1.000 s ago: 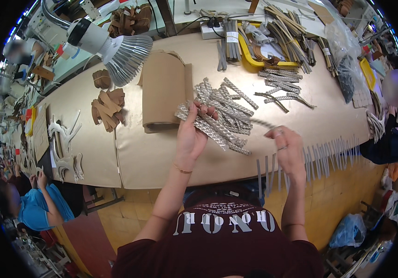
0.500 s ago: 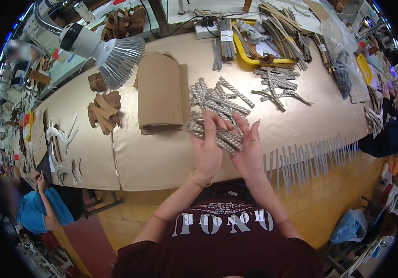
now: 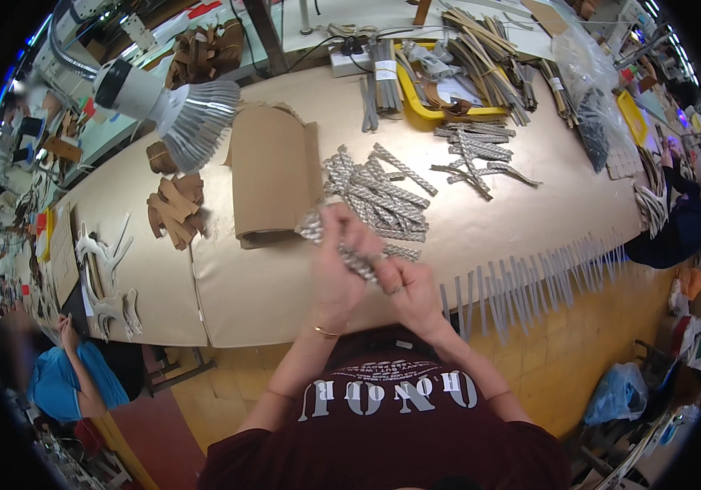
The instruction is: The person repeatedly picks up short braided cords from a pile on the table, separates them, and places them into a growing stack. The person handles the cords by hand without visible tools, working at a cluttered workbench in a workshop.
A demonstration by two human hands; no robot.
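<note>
A small bunch of silvery-grey braided strips (image 3: 358, 265) is held in front of me, slanting between my hands. My left hand (image 3: 339, 265) is wrapped round its middle, with one end sticking out past the fingers; motion blurs this hand. At the bunch's lower right end, my right hand (image 3: 410, 294) has its fingers closed on the strips. Just beyond my hands lies a loose pile of the same braided strips (image 3: 377, 194) on the gold-coloured table (image 3: 265, 298). One braided strip (image 3: 404, 169) lies slightly apart from that pile.
Left of the pile stands a curled brown cardboard sheet (image 3: 269, 175), near a lamp (image 3: 195, 114) and brown strips (image 3: 176, 214). More braided strips (image 3: 481, 151) and a yellow tray (image 3: 416, 114) lie to the right. Thin grey strips (image 3: 522, 286) hang over the front edge.
The braided strips have moved left and down, into a tighter bunch. My right hand has gone from stretched fingers to closed round one end. My view has shifted slightly.
</note>
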